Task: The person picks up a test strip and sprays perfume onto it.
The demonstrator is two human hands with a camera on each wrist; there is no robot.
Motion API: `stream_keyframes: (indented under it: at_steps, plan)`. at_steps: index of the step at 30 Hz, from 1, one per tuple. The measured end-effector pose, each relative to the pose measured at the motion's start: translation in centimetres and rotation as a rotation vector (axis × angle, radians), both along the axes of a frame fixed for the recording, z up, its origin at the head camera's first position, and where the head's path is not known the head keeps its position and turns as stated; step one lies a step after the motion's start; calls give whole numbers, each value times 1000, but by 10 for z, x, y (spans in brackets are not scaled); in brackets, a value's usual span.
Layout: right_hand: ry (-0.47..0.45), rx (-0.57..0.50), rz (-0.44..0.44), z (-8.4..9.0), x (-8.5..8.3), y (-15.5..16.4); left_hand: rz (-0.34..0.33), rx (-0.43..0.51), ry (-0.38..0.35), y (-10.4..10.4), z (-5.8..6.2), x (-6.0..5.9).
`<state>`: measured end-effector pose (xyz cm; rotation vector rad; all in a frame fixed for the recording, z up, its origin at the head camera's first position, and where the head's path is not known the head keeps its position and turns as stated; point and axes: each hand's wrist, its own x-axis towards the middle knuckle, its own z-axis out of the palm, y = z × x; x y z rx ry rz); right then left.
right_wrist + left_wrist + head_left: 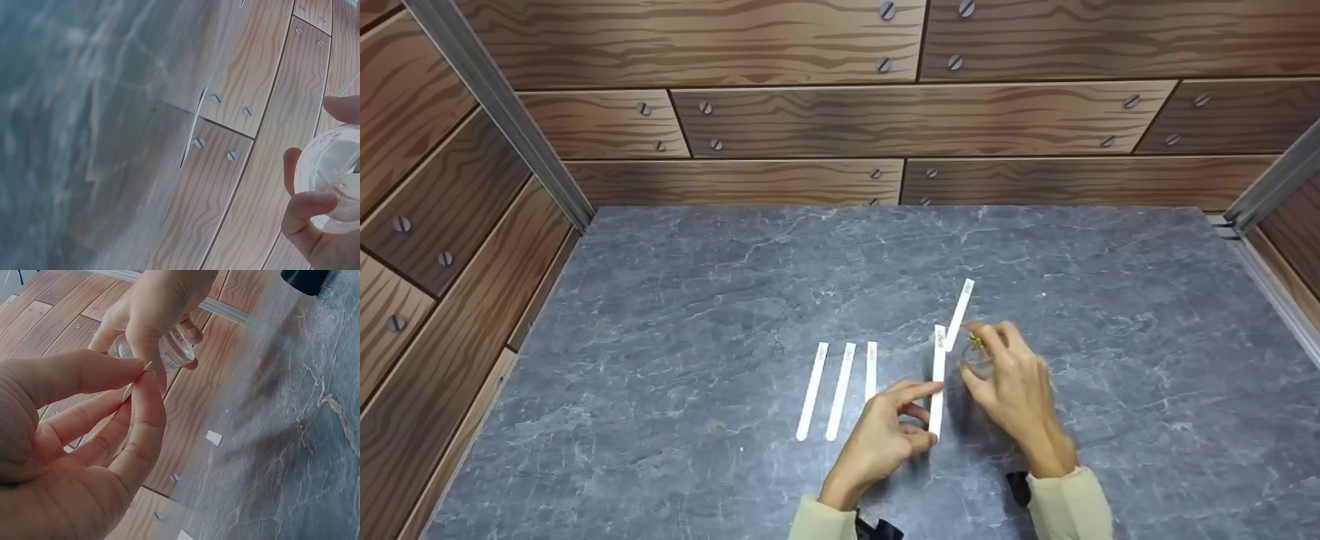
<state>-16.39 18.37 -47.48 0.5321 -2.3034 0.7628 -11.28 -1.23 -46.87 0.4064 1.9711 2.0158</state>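
Wood-plank-patterned walls (810,124) close in the back and side, and in front of them spreads the grey marbled tabletop (660,300), a metal post (502,112) rising at its far left corner. Over the near half, two hands at work! The right hand (1020,382) grips a clear ribbed container (177,350), fingers wrapped about its side. The left hand (889,427) pinches a white strip (938,360) between thumb and forefinger, just left of the other hand; whether it touches the tabletop, I cannot tell. Its long axis runs away from the person, almost straight, with the marked end pointing to the back wall. Just beyond lies a far strip (960,315), leaning rightward, its near end meeting the held one in the head view. And over to the left, three loose strips (840,391) lie side by side, the left hand blocking the nearest one's lower end.
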Motion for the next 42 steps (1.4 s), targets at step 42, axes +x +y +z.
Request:
stream_keyframes:
  at_steps: [42]
  plan:
    - [122,-137,-79,12,-2,26,82,-99,-61,4,-8,-40]
